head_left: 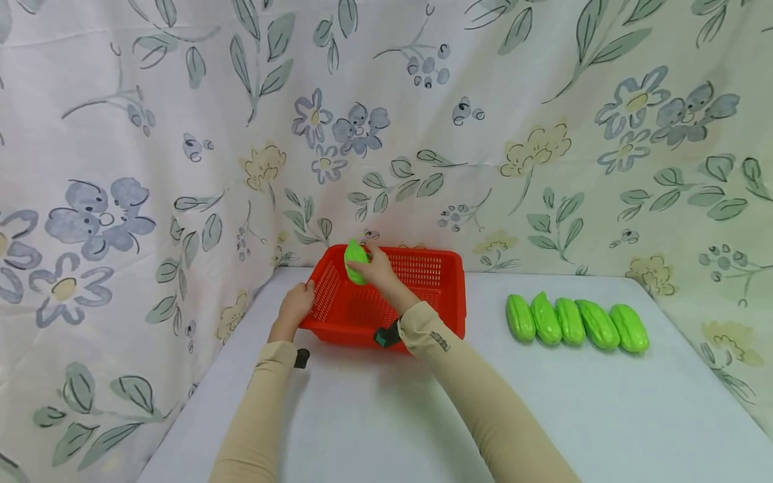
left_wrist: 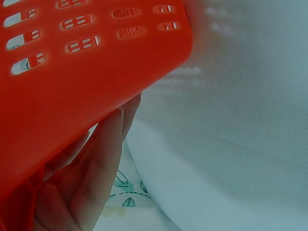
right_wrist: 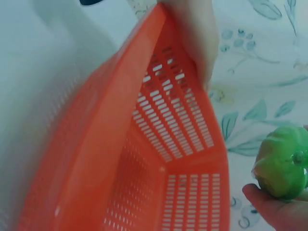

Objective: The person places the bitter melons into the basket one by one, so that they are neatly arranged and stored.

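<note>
A red perforated plastic basket (head_left: 350,334) stands on the white table. My left hand (head_left: 296,305) grips its left rim; in the left wrist view the fingers (left_wrist: 98,168) lie against the outside, beneath the edge. Above the basket's back left part, my right hand (head_left: 379,270) holds a glossy green ridged oblong vegetable (head_left: 355,253). The right wrist view shows the rounded end of that vegetable (right_wrist: 281,161) beside the basket, with a thumb (right_wrist: 269,204) against it. Nothing shows on the visible part of the basket's floor.
Several similar green vegetables (head_left: 569,322) lie side by side in a row on the table (head_left: 483,396), to the right of the basket. A floral-patterned cloth (head_left: 410,134) hangs behind the table and along its sides.
</note>
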### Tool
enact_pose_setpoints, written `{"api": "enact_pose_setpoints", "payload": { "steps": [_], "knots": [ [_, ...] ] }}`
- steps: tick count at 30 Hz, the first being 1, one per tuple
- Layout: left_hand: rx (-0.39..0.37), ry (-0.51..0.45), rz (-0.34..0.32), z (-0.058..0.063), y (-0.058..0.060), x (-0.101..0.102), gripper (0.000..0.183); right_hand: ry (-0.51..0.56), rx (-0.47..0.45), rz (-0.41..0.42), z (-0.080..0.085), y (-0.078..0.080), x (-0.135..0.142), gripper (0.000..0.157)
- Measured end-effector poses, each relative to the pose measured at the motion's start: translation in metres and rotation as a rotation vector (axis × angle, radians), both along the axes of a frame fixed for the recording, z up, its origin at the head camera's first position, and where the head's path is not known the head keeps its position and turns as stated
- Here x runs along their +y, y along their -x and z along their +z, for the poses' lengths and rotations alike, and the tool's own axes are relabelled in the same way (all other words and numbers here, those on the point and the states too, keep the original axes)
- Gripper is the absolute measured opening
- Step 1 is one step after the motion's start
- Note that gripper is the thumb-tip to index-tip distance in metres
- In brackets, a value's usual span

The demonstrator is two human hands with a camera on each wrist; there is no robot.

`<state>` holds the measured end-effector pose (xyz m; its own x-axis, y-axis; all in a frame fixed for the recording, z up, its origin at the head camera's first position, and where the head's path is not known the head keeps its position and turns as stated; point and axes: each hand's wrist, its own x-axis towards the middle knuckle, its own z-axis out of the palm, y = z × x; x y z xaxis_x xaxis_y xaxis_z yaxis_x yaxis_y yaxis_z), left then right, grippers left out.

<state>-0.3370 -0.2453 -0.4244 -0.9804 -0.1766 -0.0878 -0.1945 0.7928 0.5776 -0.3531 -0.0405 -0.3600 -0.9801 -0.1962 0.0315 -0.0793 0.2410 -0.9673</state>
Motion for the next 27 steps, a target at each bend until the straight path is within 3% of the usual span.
{"api": "enact_pose_setpoints", "payload": {
  "steps": [7, 16, 27],
  "knots": [
    [0.002, 0.007, 0.0, 0.0, -0.001, 0.001, 0.059, 0.058, -0.068, 0.033, -0.001, -0.005, -0.014, 0.071],
    [0.007, 0.01, 0.0, 0.001, -0.001, 0.001, 0.058, 0.109, -0.19, -0.003, -0.003, -0.008, -0.028, 0.071],
    [-0.009, 0.0, -0.001, 0.0, 0.0, -0.001, 0.059, 0.229, -0.366, 0.009, -0.007, -0.014, -0.04, 0.076]
  ]
}}
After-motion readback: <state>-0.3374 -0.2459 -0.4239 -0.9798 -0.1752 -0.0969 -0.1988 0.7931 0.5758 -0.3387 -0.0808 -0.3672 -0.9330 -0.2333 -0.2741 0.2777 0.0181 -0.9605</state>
